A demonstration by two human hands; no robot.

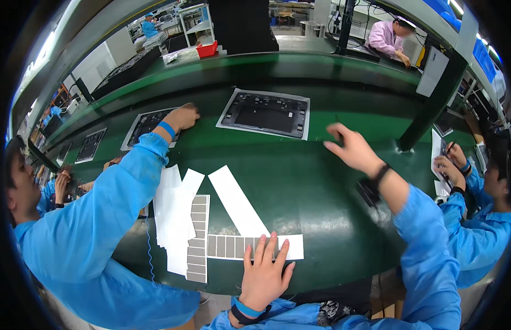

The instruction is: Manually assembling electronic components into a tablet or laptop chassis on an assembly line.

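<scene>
My left hand (266,269) lies flat, fingers spread, over a white strip with a row of grey rectangular stickers (225,246). My right hand (351,149) is above the green surface, fingers apart, with nothing visible in it. To its left lies a dark flat device panel (263,114) with small white parts, on a pale sheet. Another grey sticker strip (197,269) runs upright beside the first, partly under a fan of white strips (173,209). One white strip (236,198) lies slanted, its lower end against the strip at my left hand. A blurred black piece (368,192) hangs by my right wrist.
A co-worker's hand (181,118) at the left reaches over another panel (142,129) on the green belt (310,181). A second co-worker's hands (450,168) work at the right. A dark post (431,104) stands at the right; a red bin (207,49) sits behind.
</scene>
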